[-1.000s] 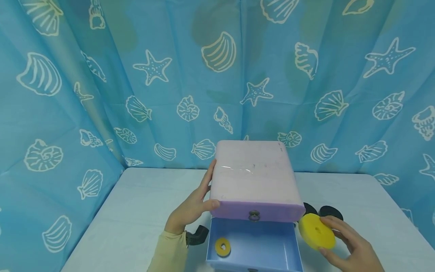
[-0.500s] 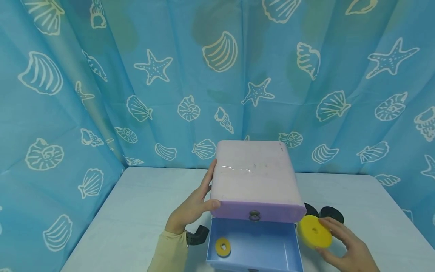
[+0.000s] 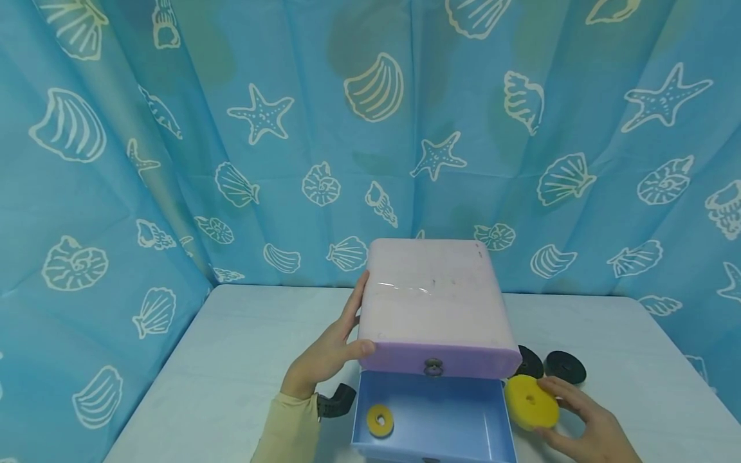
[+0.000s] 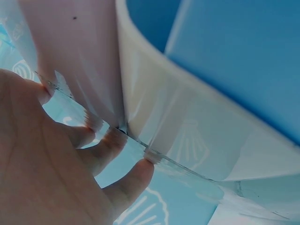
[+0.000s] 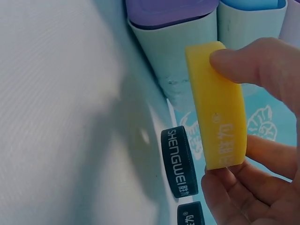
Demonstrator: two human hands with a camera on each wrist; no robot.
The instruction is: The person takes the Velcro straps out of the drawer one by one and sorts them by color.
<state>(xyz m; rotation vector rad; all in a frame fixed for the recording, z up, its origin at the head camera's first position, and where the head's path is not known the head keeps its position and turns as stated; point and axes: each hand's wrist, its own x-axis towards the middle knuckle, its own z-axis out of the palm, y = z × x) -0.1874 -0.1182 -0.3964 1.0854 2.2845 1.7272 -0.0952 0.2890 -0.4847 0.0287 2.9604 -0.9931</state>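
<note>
My left hand (image 3: 327, 352) rests against the left side of a small drawer cabinet (image 3: 434, 296) with a pinkish top; its thumb lies at the front corner. In the left wrist view the fingertips (image 4: 143, 169) touch the cabinet's wall. The purple upper drawer (image 3: 399, 359) is closed and the blue lower drawer (image 3: 446, 411) is pulled out. Inside it, on the left, lies a small yellow ring (image 3: 379, 420). Just right of that drawer, my right hand (image 3: 596, 424) pinches a yellow tape roll (image 3: 529, 404) by its rim, with the thumb opposite the fingers. White print shows on its edge.
Two black rolls (image 3: 565, 367) with white lettering lie on the table right of the cabinet. A black angled piece (image 3: 337, 401) is beside my left wrist. A blue shell-patterned curtain (image 3: 324, 128) hangs behind the pale table (image 3: 231, 360).
My right hand has moved slightly left and down with the yellow tape roll, closer to the open drawer. More of the black rolls shows. The left hand and cabinet stay put.
</note>
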